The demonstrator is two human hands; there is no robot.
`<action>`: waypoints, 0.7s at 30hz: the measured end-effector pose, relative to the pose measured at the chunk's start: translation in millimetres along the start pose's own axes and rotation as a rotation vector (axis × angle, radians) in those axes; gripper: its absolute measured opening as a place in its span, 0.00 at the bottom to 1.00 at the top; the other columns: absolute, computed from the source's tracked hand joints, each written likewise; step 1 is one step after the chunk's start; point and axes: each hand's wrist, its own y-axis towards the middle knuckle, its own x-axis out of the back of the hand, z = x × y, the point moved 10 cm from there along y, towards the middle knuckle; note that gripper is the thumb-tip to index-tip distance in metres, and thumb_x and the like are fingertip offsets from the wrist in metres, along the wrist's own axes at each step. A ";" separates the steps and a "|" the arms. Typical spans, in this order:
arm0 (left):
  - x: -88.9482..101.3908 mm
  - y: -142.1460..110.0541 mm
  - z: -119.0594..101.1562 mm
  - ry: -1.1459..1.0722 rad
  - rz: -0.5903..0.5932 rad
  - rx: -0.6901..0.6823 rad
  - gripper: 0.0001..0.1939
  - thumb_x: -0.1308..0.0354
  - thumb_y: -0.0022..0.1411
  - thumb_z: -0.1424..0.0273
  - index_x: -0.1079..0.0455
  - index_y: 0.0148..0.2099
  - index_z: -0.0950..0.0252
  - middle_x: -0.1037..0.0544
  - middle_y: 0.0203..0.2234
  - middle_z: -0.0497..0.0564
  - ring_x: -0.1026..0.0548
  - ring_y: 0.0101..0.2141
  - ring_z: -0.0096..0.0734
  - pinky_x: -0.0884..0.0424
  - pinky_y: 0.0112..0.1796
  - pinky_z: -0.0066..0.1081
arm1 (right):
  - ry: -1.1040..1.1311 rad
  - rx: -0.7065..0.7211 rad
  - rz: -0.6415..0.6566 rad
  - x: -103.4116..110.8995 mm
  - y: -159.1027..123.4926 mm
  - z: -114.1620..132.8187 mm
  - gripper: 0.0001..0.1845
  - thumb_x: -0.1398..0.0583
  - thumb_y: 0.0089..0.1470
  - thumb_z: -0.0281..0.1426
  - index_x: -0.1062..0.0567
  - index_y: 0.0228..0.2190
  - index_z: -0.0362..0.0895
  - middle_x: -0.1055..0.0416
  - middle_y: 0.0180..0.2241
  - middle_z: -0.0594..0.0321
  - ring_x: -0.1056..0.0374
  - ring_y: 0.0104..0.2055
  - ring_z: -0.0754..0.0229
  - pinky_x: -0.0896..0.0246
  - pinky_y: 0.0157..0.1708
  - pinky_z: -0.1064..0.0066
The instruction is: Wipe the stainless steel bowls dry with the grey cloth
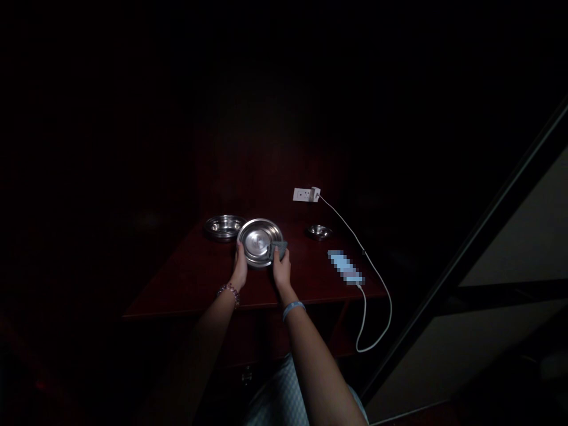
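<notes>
A shiny round steel bowl [256, 241] is held up above the dark red table, tilted so that its inside faces me. My left hand [240, 267] grips its left rim, thumb at the edge and the other fingers hidden behind. In my right hand [282, 269] a grey cloth [277, 250] is pinched and pressed against the bowl's right inner side. Behind and to the left stands a stack of similar steel bowls [224, 227]. One smaller steel bowl [319, 232] sits apart on the right.
The dark red table [177, 284] has its front edge close to my forearms. A phone [346, 268] lies at the right, its white cable [377, 273] looping past the table edge up to a charger [315, 193] in the wall socket [302, 194]. The surroundings are very dark.
</notes>
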 end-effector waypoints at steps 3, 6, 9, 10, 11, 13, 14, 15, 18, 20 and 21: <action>1.1 -0.7 -0.8 -0.004 -0.009 0.007 0.36 0.60 0.69 0.45 0.39 0.68 0.62 0.39 0.68 0.55 0.43 0.68 0.38 0.47 0.66 0.36 | -0.025 0.027 -0.006 0.8 0.8 1.8 0.20 0.43 0.60 0.45 0.24 0.44 0.43 0.20 0.42 0.50 0.23 0.44 0.53 0.32 0.43 0.68; 0.8 -0.8 -2.6 -0.021 -0.008 0.004 0.36 0.60 0.69 0.45 0.39 0.67 0.63 0.37 0.67 0.56 0.41 0.67 0.39 0.45 0.65 0.37 | -0.056 0.027 -0.015 2.3 1.3 1.4 0.20 0.43 0.59 0.45 0.23 0.40 0.42 0.19 0.40 0.50 0.23 0.42 0.53 0.32 0.42 0.68; 0.0 -0.7 -5.4 -0.027 -0.004 -0.013 0.36 0.59 0.69 0.45 0.38 0.67 0.63 0.36 0.67 0.55 0.40 0.66 0.39 0.44 0.65 0.37 | -0.139 -0.015 -0.043 5.1 0.6 -2.9 0.20 0.42 0.57 0.46 0.22 0.40 0.42 0.19 0.38 0.51 0.23 0.40 0.51 0.33 0.40 0.67; -0.5 -0.6 -6.3 -0.030 0.000 -0.018 0.36 0.58 0.69 0.45 0.37 0.66 0.63 0.36 0.67 0.55 0.39 0.66 0.39 0.44 0.65 0.37 | -0.169 -0.028 -0.056 6.3 0.1 -4.1 0.21 0.41 0.57 0.46 0.22 0.41 0.43 0.19 0.37 0.51 0.23 0.39 0.51 0.33 0.39 0.66; -1.0 -0.6 -6.9 -0.035 0.004 -0.022 0.35 0.58 0.68 0.45 0.36 0.66 0.62 0.35 0.66 0.54 0.39 0.66 0.39 0.43 0.65 0.37 | -0.194 -0.038 -0.071 7.6 -0.4 -4.9 0.21 0.41 0.57 0.46 0.22 0.42 0.44 0.19 0.36 0.52 0.23 0.38 0.50 0.33 0.38 0.65; -2.1 -0.4 -7.3 -0.048 0.015 -0.024 0.35 0.58 0.68 0.45 0.35 0.65 0.62 0.34 0.65 0.54 0.38 0.66 0.40 0.42 0.64 0.38 | -0.228 -0.049 -0.094 9.4 -1.4 -5.5 0.20 0.41 0.56 0.46 0.22 0.42 0.45 0.20 0.35 0.54 0.23 0.36 0.50 0.33 0.36 0.65; -2.3 -0.3 -7.0 -0.052 0.017 -0.023 0.34 0.57 0.68 0.45 0.34 0.65 0.61 0.33 0.65 0.54 0.37 0.65 0.40 0.42 0.64 0.38 | -0.239 -0.050 -0.100 9.7 -1.9 -5.2 0.20 0.41 0.56 0.46 0.21 0.41 0.46 0.20 0.35 0.54 0.24 0.35 0.50 0.34 0.36 0.65; -2.3 -0.3 -6.5 -0.052 0.018 -0.020 0.34 0.57 0.68 0.46 0.34 0.65 0.61 0.33 0.65 0.54 0.36 0.65 0.40 0.42 0.64 0.39 | -0.249 -0.050 -0.103 9.8 -2.2 -4.8 0.19 0.41 0.57 0.47 0.21 0.41 0.46 0.20 0.34 0.54 0.24 0.35 0.50 0.34 0.35 0.64; -1.2 -0.3 -3.7 -0.032 0.009 -0.004 0.34 0.56 0.68 0.45 0.34 0.64 0.62 0.32 0.64 0.55 0.36 0.65 0.41 0.42 0.64 0.40 | -0.279 -0.055 -0.116 10.8 -3.3 -3.3 0.21 0.41 0.57 0.47 0.22 0.42 0.45 0.20 0.34 0.52 0.24 0.35 0.48 0.35 0.35 0.63; -0.7 -0.6 -1.7 -0.018 0.004 0.013 0.35 0.56 0.68 0.45 0.33 0.64 0.63 0.32 0.64 0.56 0.37 0.65 0.42 0.43 0.65 0.40 | -0.308 -0.067 -0.115 11.1 -3.9 -2.6 0.23 0.42 0.58 0.47 0.23 0.45 0.43 0.20 0.35 0.50 0.24 0.36 0.46 0.35 0.36 0.62; -0.8 -0.7 -1.0 -0.018 0.004 0.021 0.35 0.55 0.67 0.45 0.33 0.63 0.63 0.32 0.64 0.56 0.37 0.65 0.42 0.43 0.65 0.40 | -0.325 -0.073 -0.108 10.7 -4.2 -2.3 0.24 0.43 0.58 0.47 0.24 0.46 0.42 0.21 0.35 0.49 0.24 0.36 0.45 0.35 0.37 0.61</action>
